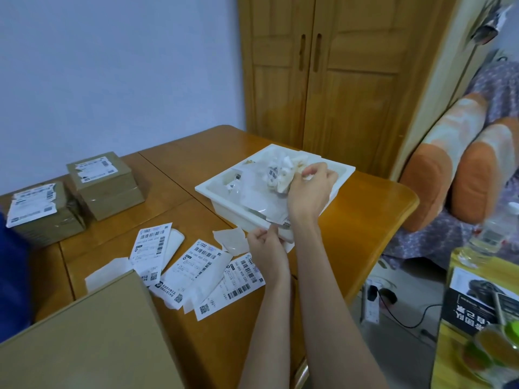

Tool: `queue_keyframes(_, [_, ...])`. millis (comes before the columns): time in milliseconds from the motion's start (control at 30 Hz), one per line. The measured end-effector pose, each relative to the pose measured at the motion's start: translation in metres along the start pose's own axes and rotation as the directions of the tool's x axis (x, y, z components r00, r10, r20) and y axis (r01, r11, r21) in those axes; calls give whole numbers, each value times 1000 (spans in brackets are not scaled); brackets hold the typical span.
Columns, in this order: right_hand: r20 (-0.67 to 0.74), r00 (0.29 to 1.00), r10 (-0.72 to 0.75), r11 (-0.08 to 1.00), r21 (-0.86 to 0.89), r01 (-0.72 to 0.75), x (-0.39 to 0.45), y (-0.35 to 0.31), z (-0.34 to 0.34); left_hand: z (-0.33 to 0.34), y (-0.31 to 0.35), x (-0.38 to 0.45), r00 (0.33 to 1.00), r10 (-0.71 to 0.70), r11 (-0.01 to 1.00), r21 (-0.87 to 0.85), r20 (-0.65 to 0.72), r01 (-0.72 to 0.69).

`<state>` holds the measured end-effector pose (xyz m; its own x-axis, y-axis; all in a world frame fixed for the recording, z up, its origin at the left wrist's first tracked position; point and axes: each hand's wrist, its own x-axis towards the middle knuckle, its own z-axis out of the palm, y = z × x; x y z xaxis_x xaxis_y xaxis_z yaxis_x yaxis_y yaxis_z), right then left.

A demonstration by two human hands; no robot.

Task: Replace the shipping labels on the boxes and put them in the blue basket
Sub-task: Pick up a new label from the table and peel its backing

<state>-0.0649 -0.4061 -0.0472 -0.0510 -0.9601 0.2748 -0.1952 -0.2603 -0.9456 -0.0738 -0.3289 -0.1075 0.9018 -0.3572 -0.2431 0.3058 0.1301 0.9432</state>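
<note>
Both forearms reach out over the wooden counter (365,197) toward the white tray (209,192), which serves as the landmark here. The right hand (310,189) hangs over the tray's near right part, wrist bent down, thumb and fingers pinching a crumpled wad of torn label paper (280,175) above the tray. The left hand (265,244) sits at the tray's near edge, fingers curled and pinching a scrap of white backing paper (231,240) that lies against that edge.

The tray is a shallow, square, smooth plastic tub with a flat rim. It holds a loose heap of crumpled white label scraps, some showing barcodes, and glossy translucent backing sheets.

Nearer the camera than the tray, several fresh shipping labels (193,269) lie fanned on the counter: flat white rectangles printed with barcodes and QR codes, a few overlapping. Nearer still, at the lower left, a plain brown cardboard box (84,341) shows a bare top face. Well to the left of the tray, two stacks of brown cardboard boxes (105,183) stand near the wall, their top labels partly torn and ragged. At the far left edge a deep blue shape (12,276) shows; I cannot tell whether it is the basket.
</note>
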Motion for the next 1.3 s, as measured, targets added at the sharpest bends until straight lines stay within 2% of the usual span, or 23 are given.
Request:
queue_keyframes(67, [-15, 994, -105, 994, -5, 105, 4, -6, 7, -1, -1, 1, 1000, 5, 1000, 4, 13, -5])
queue_keyframes(133, [35, 983, -178, 983, -48, 179, 8, -10, 14, -2, -1, 1, 1000, 3, 1000, 1, 20, -3])
queue_keyframes(200, [132, 978, -161, 980, -98, 175, 9, -10, 21, -2, -1, 1, 1000, -11, 1000, -13, 21, 12])
queue_keyframes(300, [235, 971, -33, 977, -199, 82, 5, -6, 23, -2, -1, 1, 1000, -8, 1000, -20, 22, 9])
queue_keyframes(400, [251, 967, -47, 876, -455, 161, 2, -4, 19, -3, -3, 2, 1000, -1, 1000, -17, 25, 1])
queue_keyframes(467, [266, 960, -84, 832, -511, 215, 0, -1, 16, -3, -4, 3, 1000, -6, 1000, -29, 23, 6])
queue_keyframes(733, [221, 948, -229, 852, -426, 305, -14, 8, 11, -5, -3, 5, 999, -26, 1000, -7, 32, 27])
queue_keyframes(867, [246, 942, -229, 878, -365, 309, -18, 4, 6, -7, -4, 7, 998, -40, 999, -5, 49, 40])
queue_keyframes(1000, [255, 951, -176, 923, -293, 250, -21, 1, 2, -8, -5, 7, 997, -37, 999, 13, 65, 36])
queue_keyframes(1300, [181, 948, -263, 910, -279, 306, -19, -1, -1, -11, 5, -6, 992, -59, 996, 72, 114, 51])
